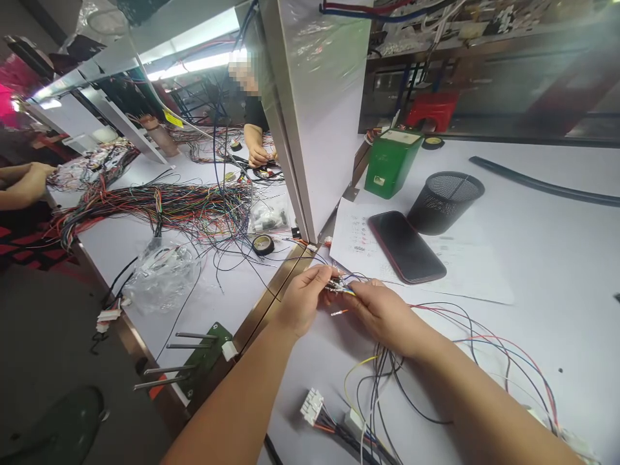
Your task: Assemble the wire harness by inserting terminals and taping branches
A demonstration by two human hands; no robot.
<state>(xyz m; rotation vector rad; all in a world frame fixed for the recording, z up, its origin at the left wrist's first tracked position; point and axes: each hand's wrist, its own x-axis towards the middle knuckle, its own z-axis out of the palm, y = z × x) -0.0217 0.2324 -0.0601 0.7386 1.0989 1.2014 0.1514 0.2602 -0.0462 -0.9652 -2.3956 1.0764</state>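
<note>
My left hand (304, 298) is closed, thumb and fingers pinching near the crimped metal ends of several thin wires (345, 289). Facing it, my right hand (382, 311) is closed round the same wires a little behind their tips. One orange wire with a metal terminal (339, 313) sticks out below the fingers. From under my right hand the dark, yellow and white wires hang down over the white table. Below lie a white multi-pin connector (312, 405) and a second white connector (355, 421), both on wires. My fingers partly hide the wire tips.
Behind my hands lie a black phone (407, 247) on printed sheets (477, 274), a mesh cup (446, 201) and a green box (392, 163). To the left are a green plate with metal rods (203, 358), black tape (263, 245) and a large wire bundle (159, 210). Co-workers sit beyond.
</note>
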